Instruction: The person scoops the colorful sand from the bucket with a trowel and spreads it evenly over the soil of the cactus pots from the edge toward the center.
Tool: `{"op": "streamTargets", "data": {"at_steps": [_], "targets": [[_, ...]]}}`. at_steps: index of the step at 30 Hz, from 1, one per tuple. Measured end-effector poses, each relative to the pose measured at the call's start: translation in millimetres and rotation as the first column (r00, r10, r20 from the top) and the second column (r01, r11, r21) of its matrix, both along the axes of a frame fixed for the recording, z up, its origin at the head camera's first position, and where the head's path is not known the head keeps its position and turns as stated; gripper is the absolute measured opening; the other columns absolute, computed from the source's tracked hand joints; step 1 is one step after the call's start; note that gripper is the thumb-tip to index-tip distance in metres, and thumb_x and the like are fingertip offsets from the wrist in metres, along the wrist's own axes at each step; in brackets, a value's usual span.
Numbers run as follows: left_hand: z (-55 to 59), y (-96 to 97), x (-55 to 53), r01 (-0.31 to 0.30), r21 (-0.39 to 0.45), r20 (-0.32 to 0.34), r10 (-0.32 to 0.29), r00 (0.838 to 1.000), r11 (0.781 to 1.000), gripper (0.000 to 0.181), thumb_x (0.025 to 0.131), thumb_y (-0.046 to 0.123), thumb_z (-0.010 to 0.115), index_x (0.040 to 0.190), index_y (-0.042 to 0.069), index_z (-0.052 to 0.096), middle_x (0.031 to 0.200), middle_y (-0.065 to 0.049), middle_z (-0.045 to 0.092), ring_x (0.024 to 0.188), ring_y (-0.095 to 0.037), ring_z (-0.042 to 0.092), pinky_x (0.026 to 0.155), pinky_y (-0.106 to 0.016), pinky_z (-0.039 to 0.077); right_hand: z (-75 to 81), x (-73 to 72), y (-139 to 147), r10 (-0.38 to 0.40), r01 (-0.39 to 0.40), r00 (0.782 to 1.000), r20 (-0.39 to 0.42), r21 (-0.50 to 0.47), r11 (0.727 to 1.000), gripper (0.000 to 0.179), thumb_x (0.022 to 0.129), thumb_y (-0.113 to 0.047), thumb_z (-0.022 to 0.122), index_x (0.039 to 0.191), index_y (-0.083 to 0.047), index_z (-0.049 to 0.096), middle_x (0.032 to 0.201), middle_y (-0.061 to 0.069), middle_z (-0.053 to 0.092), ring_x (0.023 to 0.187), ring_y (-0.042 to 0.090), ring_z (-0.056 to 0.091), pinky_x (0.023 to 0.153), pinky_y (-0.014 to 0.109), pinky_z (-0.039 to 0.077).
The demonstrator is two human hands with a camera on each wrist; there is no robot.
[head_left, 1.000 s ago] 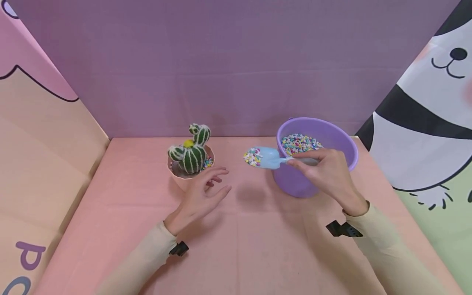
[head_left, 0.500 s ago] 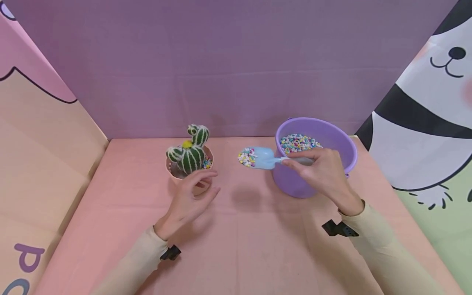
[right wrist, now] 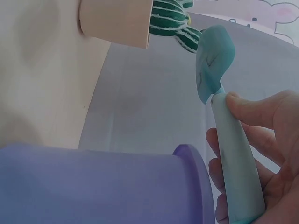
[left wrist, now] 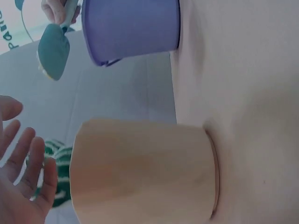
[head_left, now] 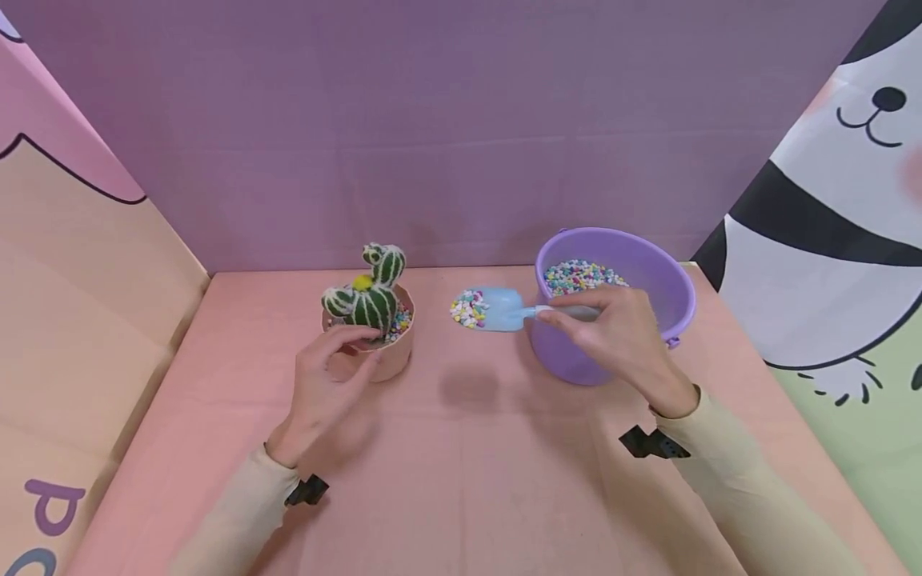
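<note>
In the head view, the scoop [head_left: 510, 309] is held by the right hand [head_left: 623, 340], blade [head_left: 497, 310] between pot [head_left: 394, 364] and bucket [head_left: 569, 356]. In the left wrist view, the left hand [left wrist: 18, 198] is seen with fingers parted near the cactus [left wrist: 63, 184], nothing gripped. In the right, the handle [right wrist: 237, 163] is wrapped by curled fingers.

The left hand [left wrist: 16, 198], fingers spread, is near the rim of a tapered tan pot [left wrist: 145, 170], partly covering a green, white-striped cactus [left wrist: 63, 186]. Beyond, the right hand [left wrist: 55, 10] grips a blue-green scoop [left wrist: 53, 51] beside a smooth purple bucket [left wrist: 133, 30].
</note>
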State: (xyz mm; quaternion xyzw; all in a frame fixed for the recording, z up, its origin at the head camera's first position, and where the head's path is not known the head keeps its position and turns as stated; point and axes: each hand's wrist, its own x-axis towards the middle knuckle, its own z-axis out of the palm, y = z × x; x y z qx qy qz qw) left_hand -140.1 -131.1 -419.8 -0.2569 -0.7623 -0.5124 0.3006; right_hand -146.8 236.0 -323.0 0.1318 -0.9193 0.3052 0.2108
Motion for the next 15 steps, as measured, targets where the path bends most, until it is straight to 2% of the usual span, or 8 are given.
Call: {"op": "streamTargets", "data": {"at_steps": [4, 7, 12, 14, 15], "targets": [[1.4, -8.9, -3.8, -0.011, 0.094, -0.044, 0.015, 0.999, 0.995, 0.019, 0.081, -0.009, 0.082, 0.098, 0.000, 0.080, 0.097, -0.019, 0.077, 0.091, -0.007, 0.069, 0.082, -0.015, 0.054, -1.0, -1.1, -5.0, 0.012, -0.012, 1.000, 0.018, 0.000, 1.000, 0.012, 0.084, -0.029, 0.091, 0.094, -0.021, 0.089, 0.087, -0.003, 0.083, 0.084, 0.018, 0.078, 0.066, 0.016, 0.045], [0.4, -16.3, -7.6, -0.001, 0.180, -0.076, 0.015, 0.997, 0.984, 0.009, 0.082, -0.006, 0.082, 0.090, -0.003, 0.078, 0.092, -0.019, 0.076, 0.092, -0.002, 0.068, 0.082, -0.015, 0.053, -2.9, -2.9, -8.6, 0.039, -0.039, 0.999, 0.013, -0.019, 0.999, 0.011, 0.084, -0.026, 0.091, 0.093, -0.020, 0.089, 0.088, -0.001, 0.084, 0.086, 0.020, 0.079, 0.069, 0.015, 0.045], [-6.3, -29.1, -13.9, -0.006, 0.244, -0.082, 0.027, 0.996, 0.970, 0.007, 0.085, -0.003, 0.078, 0.089, -0.008, 0.075, 0.088, 0.005, 0.075, 0.084, -0.001, 0.065, 0.078, -0.016, 0.053, -4.9, -4.7, -12.9, 0.057, -0.057, 0.998, 0.011, -0.028, 0.998, 0.010, 0.084, -0.022, 0.091, 0.092, -0.018, 0.089, 0.087, 0.000, 0.083, 0.081, 0.019, 0.076, 0.067, 0.017, 0.044], [-9.9, -33.7, -16.1, -0.042, 0.254, -0.054, 0.058, 0.997, 0.966, 0.006, 0.084, -0.009, 0.076, 0.090, -0.008, 0.076, 0.091, 0.011, 0.073, 0.084, 0.000, 0.065, 0.078, -0.016, 0.053, -5.4, -5.0, -14.5, 0.064, -0.064, 0.998, 0.019, -0.028, 0.998, 0.010, 0.085, -0.023, 0.090, 0.094, -0.018, 0.089, 0.086, 0.000, 0.083, 0.081, 0.018, 0.075, 0.067, 0.018, 0.044], [-11.5, -36.0, -16.8, -0.071, 0.257, -0.033, 0.082, 0.996, 0.964, 0.007, 0.084, -0.010, 0.075, 0.091, -0.008, 0.076, 0.091, 0.011, 0.073, 0.085, 0.001, 0.065, 0.078, -0.016, 0.053, -5.5, -5.1, -15.3, 0.071, -0.070, 0.997, 0.023, -0.025, 0.997, 0.010, 0.086, -0.024, 0.090, 0.094, -0.017, 0.089, 0.086, 0.000, 0.083, 0.081, 0.017, 0.075, 0.067, 0.019, 0.045]]}}
